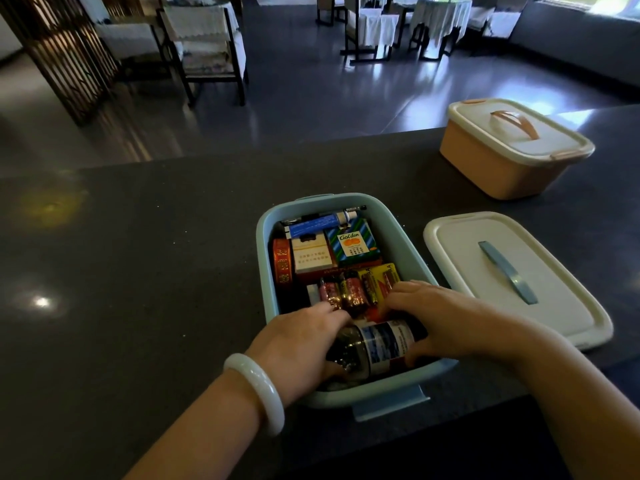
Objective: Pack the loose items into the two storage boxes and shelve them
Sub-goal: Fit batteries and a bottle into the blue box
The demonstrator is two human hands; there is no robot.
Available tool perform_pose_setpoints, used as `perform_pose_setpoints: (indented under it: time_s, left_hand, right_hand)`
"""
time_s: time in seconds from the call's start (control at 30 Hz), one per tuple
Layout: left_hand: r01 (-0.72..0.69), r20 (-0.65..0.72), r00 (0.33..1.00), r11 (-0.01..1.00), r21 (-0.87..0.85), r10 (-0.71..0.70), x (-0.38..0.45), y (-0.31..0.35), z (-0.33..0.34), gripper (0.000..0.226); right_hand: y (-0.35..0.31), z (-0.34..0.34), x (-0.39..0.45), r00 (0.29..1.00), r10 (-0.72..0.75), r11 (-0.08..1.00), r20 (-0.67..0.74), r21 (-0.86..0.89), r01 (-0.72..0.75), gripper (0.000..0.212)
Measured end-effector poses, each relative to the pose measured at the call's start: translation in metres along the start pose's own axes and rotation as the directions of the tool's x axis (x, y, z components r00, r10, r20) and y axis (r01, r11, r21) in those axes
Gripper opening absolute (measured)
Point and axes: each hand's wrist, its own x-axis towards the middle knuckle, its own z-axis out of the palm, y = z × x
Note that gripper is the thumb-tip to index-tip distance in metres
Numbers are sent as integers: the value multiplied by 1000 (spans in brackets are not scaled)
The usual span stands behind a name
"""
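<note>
both hands were on a dark jar [375, 346] with a blue and white label, which lay on its side at the near end of the open blue box [266, 244]. the left hand [298, 344] curled round the jar's near left end, thumb under and fingers over the top, a pale bangle [258, 393] on that wrist. the right hand [450, 318] gripped the jar's right end, its thumb pressed against the label's lower edge and its fingers arched over the top, reaching towards the batteries. just beyond the jar lay packs of batteries [353, 289], some in pink and dark wrap, some on a yellow card. farther in stood a white carton [311, 256], a green and blue packet marked "golden" [355, 242] beside it on the right, and a red tin [282, 265] against the left wall. a blue tube [320, 223] and a pen [356, 208] lay along the far wall. the box rested on a dark countertop [138, 254], its near latch hanging over the front edge. its white lid [540, 306] with a blue handle lay flat just to the right, apart from the box. well beyond that sat the orange box [498, 174], closed under a cream lid with an orange handle. past the counter were a shiny dark floor, chairs [207, 50] and cloth-draped tables [440, 19].
</note>
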Motion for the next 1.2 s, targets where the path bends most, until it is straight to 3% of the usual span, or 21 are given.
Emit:
perform_pose_setpoints:
  time_s: [0.1,0.43,0.63,0.77,0.93,1.2]
  left_hand:
    - [1,4,1000,999,-34,-1,-1,-1,0,52]
    - [17,-31,999,1000,-4,-17,0,-3,4,45]
    - [51,2,999,998,-36,-51,4,-7,2,40]
    - [67,28,997,997,-27,-67,6,-6,-1,41]
    - [76,10,997,992,102,-78,6,1,-1,40]
    - [103,34,994,988,111,-108,5,3,-3,34]
  right_hand:
    - [2,-5,0,1000,15,999,16,50,-16,40]
    - [-3,8,4,997,38,999,-72,-24,-40,42]
    - [-2,-1,6,997,73,997,15,33,-73,41]
    - [-4,2,10,996,90,996,3,-11,-90,44]
    - [-5,15,9,994,66,988,-82,-134,-76,49]
    - [-5,4,15,994,110,990,24,-86,-107,40]
